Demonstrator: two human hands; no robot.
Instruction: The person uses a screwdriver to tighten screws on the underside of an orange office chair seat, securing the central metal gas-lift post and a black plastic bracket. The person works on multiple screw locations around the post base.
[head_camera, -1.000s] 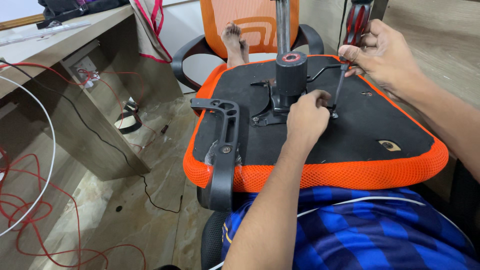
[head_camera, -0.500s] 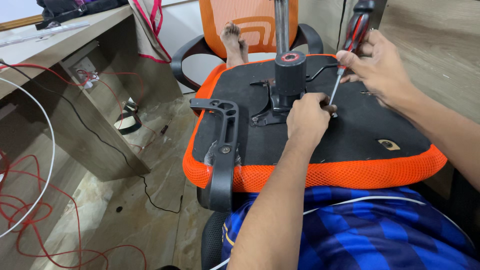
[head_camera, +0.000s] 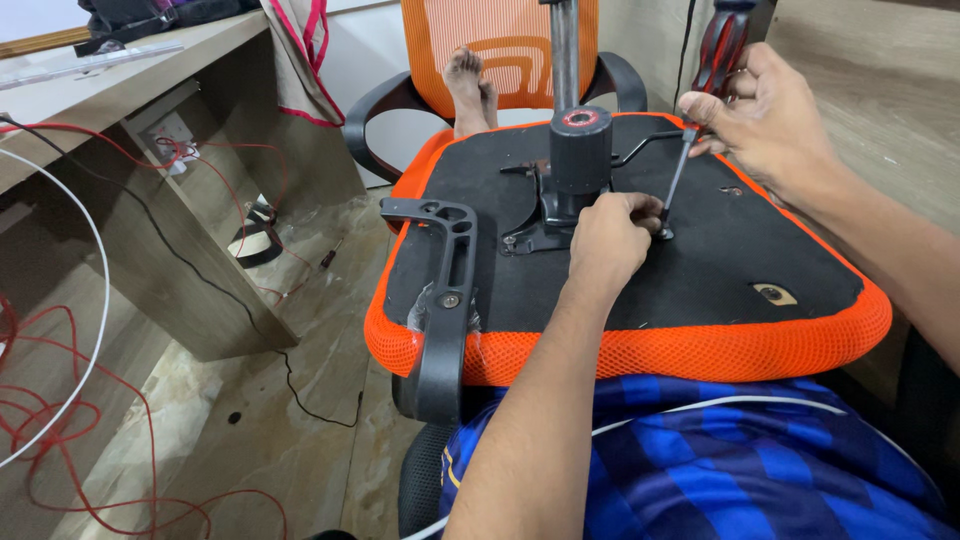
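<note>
While both hands are working a screw on the upturned seat, the driver is standing tilted at the fixing point.

Right hand fingers are clamping round the red/black handle of the screwdriver; its shaft is slanting down-left w/ the tip at a screw beside the metal mounting plate. Left hand fingers are pinching together at that same spot, touching the tip, prob. steadying screw or bit; can't tell which. Both are resting over the black underside of the orange-edged seat, lying across the person's lap, gas cylinder sticking up at centre, black armrest at its left edge. Step in hand, as I judge: seating/turning the screw. Next move is calling for downward pressure & keeping the shaft square so the tip isn't slipping.
</note>
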